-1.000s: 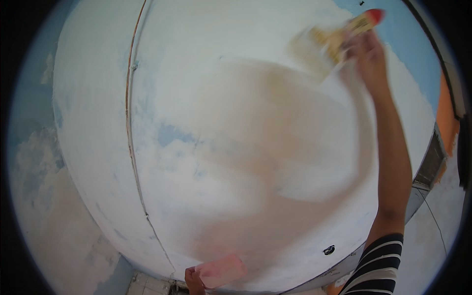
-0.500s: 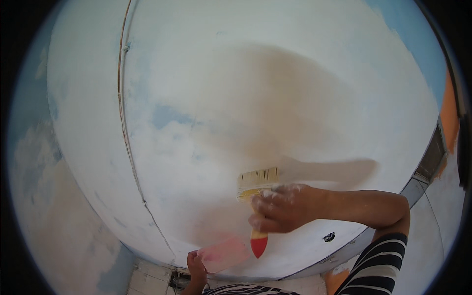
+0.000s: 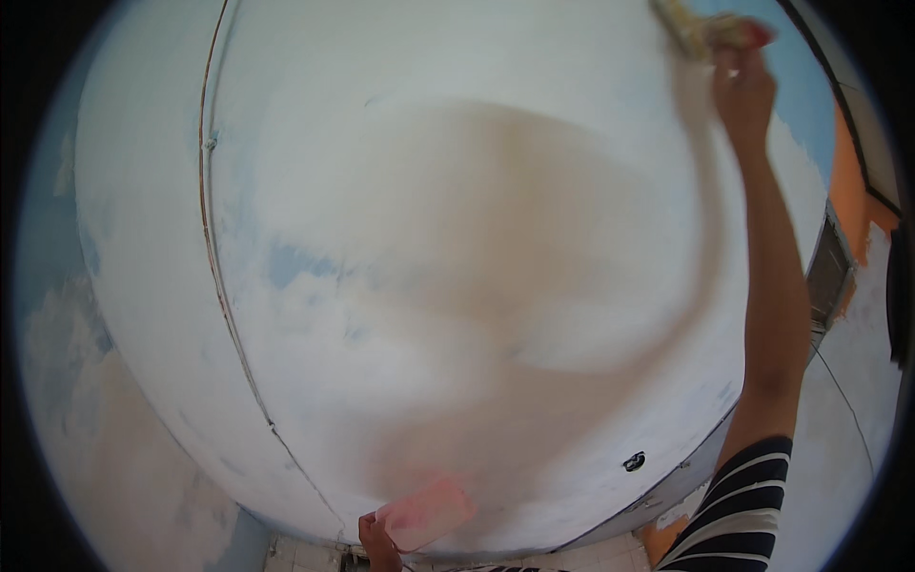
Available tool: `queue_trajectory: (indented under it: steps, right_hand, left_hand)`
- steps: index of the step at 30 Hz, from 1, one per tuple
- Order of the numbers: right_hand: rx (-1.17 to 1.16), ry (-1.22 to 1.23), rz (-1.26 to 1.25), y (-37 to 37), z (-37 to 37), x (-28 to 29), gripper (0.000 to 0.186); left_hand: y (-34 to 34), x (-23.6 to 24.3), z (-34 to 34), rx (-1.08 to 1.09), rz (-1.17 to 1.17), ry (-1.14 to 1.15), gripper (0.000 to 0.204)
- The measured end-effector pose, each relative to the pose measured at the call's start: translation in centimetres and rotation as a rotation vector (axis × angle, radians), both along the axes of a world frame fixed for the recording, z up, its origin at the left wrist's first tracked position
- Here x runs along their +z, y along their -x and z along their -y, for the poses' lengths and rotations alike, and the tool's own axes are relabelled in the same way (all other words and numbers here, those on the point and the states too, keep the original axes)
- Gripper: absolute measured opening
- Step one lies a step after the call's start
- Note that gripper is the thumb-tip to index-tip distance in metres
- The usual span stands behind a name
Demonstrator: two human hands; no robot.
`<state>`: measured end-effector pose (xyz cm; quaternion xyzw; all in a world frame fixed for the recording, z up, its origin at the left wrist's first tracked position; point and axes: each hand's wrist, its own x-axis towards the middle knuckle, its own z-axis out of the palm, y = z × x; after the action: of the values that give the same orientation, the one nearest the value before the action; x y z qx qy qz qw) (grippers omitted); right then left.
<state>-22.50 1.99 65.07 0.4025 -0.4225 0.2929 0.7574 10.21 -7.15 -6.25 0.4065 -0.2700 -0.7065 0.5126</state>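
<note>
High at the upper right, my right hand grips a wide paintbrush with pale bristles and a red handle end. The brush is blurred, its bristles pointing up and left at or close to the wall; I cannot tell whether they touch. White smears mark my fingers. Low down near the bottom edge, my left hand holds a pinkish translucent plastic container by its left end. What is inside the container does not show clearly. White paint covers much of the wall, with light blue patches showing through.
A thin cable runs down the wall's left part. Low on the right sits a dark round hole. An orange strip and a dark recessed opening lie along the right edge. Floor tiles show at the bottom.
My right hand has swung the paintbrush from the lower middle up to the upper right, straightening the arm. My left hand and the container have dropped slightly. The view has shifted a little.
</note>
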Motion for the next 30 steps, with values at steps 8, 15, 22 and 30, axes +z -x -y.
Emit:
queue_trajectory:
  steps: [8,15,22,30]
  right_hand:
    - [0.025,-1.581,0.275,-12.1,0.7,-23.4,0.026]
    - [0.654,-0.456,0.443,-1.4,-1.1,-3.3,0.028]
    - [0.136,-0.021,0.087,2.4,-5.8,1.7,0.028]
    - [0.032,-1.329,-0.363,-8.6,-3.0,-27.7,0.011]
  left_hand:
    - [0.8,1.1,-2.0,-0.135,0.053,0.082,0.025]
    - [0.0,0.2,-3.6,-0.052,0.309,0.525,0.025]
    - [-0.9,-2.1,-3.4,-0.055,0.423,0.485,0.027]
    - [0.2,-10.8,-2.5,-0.009,0.639,0.871,0.022]
